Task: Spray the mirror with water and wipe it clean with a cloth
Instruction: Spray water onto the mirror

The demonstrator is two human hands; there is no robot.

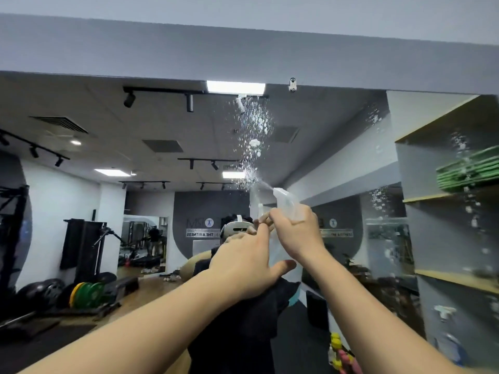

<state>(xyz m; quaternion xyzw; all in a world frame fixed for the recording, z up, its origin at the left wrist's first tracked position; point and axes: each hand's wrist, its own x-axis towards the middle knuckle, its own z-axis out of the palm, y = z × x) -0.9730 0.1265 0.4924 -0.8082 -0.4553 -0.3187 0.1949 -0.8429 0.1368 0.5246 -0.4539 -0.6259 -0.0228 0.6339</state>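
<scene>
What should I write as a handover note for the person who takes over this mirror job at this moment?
Right hand: grips the spray bottle, nozzle aimed up-left at the mirror, spraying now.
Left hand: fingers spread, holding the dark cloth below the palm; the grip itself is hidden.
Done: water droplets cover the upper middle of the mirror, more streaks on the right part.
Left: spray any dry areas, then wipe everything with the cloth. No wiping visible yet.
</scene>
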